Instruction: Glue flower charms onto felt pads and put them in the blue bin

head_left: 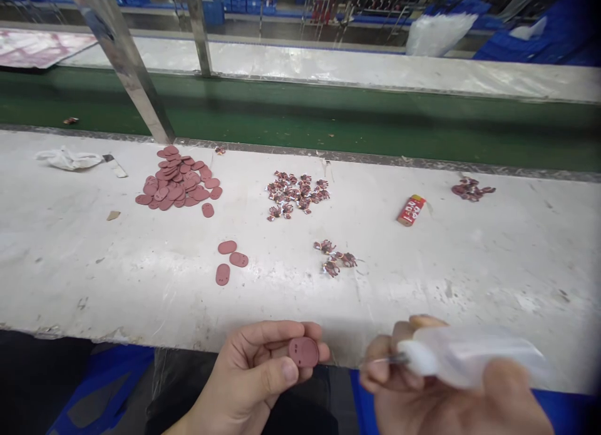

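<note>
The left hand (pixel 253 380), lower centre, pinches an oval piece (pixel 305 352) between thumb and curled fingers; a light edge grip, face clear, should serve best. The right hand (pixel 422 407), lower right, wraps a blurred squeeze bottle (pixel 474 355), best held steady and pressed gently. The piece looks dull reddish, with small dark marks.

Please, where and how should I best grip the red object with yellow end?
I would pinch the red object from above, across the middle of its long sides: it is longer than wide, slants away to the right, and nothing crowds there.
</note>
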